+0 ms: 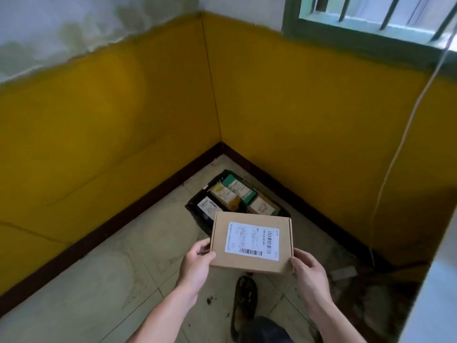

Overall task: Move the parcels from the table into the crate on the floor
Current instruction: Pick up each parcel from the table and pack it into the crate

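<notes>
A flat brown cardboard parcel (251, 241) with a white barcode label faces up, held in the air between both hands. My left hand (196, 263) grips its near left corner, thumb on top. My right hand (308, 271) grips its near right corner. Beyond and below it, a black crate (197, 205) sits on the floor in the corner of the room. Inside lie several parcels: a green one (238, 188), a yellow one (223, 194), a black one with a white label (209, 206) and a brown one (262, 206). The held parcel hides the crate's near end.
Yellow walls with a dark skirting meet behind the crate. My foot in a dark sandal (244, 300) stands on the tiled floor under the parcel. A white cord (405, 134) hangs down the right wall. A pale table edge (435, 280) fills the right side.
</notes>
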Available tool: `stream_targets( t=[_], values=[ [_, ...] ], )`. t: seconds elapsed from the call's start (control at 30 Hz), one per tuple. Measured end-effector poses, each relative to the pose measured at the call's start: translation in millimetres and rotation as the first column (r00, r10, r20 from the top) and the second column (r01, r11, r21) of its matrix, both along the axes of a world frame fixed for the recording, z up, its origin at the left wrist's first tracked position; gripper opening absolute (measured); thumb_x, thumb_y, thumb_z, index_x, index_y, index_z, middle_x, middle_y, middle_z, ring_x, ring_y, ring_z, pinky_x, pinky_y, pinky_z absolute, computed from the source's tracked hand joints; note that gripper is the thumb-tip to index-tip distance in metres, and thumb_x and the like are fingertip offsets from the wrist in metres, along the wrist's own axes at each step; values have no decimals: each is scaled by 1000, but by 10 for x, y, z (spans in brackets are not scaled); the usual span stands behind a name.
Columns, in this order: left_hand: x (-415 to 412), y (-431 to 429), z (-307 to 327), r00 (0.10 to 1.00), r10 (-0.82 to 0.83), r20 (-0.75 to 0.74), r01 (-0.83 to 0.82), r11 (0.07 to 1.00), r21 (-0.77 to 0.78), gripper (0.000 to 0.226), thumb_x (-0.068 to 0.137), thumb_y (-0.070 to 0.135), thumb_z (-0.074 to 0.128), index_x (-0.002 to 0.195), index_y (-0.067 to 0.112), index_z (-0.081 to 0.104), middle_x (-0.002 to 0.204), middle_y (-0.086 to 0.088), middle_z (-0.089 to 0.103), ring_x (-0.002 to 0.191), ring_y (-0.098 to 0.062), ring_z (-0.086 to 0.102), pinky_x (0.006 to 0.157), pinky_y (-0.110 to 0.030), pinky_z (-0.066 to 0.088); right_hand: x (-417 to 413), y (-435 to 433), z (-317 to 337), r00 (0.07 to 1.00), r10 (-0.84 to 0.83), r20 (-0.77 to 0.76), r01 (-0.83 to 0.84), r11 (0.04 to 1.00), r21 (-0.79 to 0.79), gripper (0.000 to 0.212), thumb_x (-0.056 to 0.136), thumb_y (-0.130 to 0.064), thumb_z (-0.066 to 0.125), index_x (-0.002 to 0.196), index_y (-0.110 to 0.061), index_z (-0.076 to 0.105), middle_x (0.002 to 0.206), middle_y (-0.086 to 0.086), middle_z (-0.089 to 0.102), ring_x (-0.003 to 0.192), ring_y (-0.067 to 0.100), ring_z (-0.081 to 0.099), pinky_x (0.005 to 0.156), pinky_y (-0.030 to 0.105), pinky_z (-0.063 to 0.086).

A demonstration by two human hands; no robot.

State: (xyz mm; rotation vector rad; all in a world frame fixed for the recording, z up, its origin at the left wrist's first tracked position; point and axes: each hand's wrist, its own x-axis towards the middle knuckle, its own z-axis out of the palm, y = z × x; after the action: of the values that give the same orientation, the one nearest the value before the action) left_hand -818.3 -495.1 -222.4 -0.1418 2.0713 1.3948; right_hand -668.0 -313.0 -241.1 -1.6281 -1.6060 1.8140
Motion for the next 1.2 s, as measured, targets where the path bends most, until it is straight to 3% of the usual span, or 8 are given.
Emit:
stream_targets(
  t=[0.1, 0.27, 0.47, 0.6, 0.77, 0.93, 1.03, 1.2],
  values=[
    [-429, 245, -247, 994, -66, 84, 74, 993, -90, 37, 93, 7, 58, 127, 23, 59, 117, 5, 65, 111, -16, 61, 101, -33, 45, -346, 155, -217, 997, -30, 71, 35, 997, -71, 33, 94, -12, 58, 126, -17, 62, 121, 2, 65, 103, 15, 56, 92, 32, 44],
    [-1024, 614, -737, 963, -166, 214, 206, 963, -177, 45, 94, 7, 58, 138, 16, 54, 130, -3, 61, 118, -22, 58, 110, -42, 40, -737, 292, -577, 987, -35, 159, 63, 983, -173, 41, 93, -17, 60, 133, -20, 57, 127, 1, 62, 104, 13, 52, 91, 30, 38],
    [-1569, 1005, -1549, 907, -290, 305, 355, 917, -183, 34, 88, 20, 67, 120, 30, 65, 122, 4, 68, 115, -19, 61, 107, -43, 43, -1196, 414, -1309, 947, -85, 311, 161, 961, -226, 8, 86, -30, 67, 91, -36, 67, 100, -16, 68, 89, 4, 59, 71, 23, 41],
    [-1897, 1206, -2183, 862, -378, 338, 452, 875, -174, 32, 86, 25, 71, 115, 35, 66, 107, 13, 71, 103, -8, 63, 92, -32, 49, -1515, 459, -1933, 912, -100, 397, 202, 954, -224, 20, 85, -35, 65, 70, -47, 64, 72, -34, 62, 75, -8, 53, 61, 18, 36],
    [-2334, 1392, -2999, 792, -471, 387, 571, 796, -200, 26, 90, 30, 66, 113, 40, 70, 103, 20, 71, 100, -3, 61, 71, -19, 41, -1843, 483, -2724, 897, -67, 438, 213, 932, -294, 15, 89, -38, 63, 102, -32, 70, 93, -14, 70, 79, 5, 64, 61, 22, 45],
    [-2623, 1497, -3666, 739, -508, 443, 628, 758, -177, 24, 90, 13, 66, 93, 36, 72, 99, 11, 76, 103, -13, 67, 89, -29, 51, -2029, 477, -3304, 882, -13, 472, 208, 908, -364, 22, 94, -29, 55, 107, -22, 71, 111, 2, 71, 98, 23, 65, 90, 39, 53],
    [-2680, 1535, -3882, 700, -544, 462, 676, 714, -183, 30, 91, 13, 63, 86, 42, 69, 93, 18, 73, 97, -9, 66, 79, -24, 49, -2092, 470, -3447, 866, -36, 499, 243, 903, -356, 26, 95, -29, 52, 112, -19, 69, 113, 7, 70, 100, 26, 64, 95, 46, 51],
    [-2719, 1561, -4030, 612, -635, 471, 775, 601, -195, 32, 91, 15, 57, 119, 28, 65, 107, 8, 68, 99, -9, 61, 72, -21, 43, -2131, 444, -3548, 850, -13, 527, 245, 895, -373, 30, 96, -20, 45, 114, -10, 67, 114, 15, 68, 104, 33, 62, 99, 49, 47]
  ],
)
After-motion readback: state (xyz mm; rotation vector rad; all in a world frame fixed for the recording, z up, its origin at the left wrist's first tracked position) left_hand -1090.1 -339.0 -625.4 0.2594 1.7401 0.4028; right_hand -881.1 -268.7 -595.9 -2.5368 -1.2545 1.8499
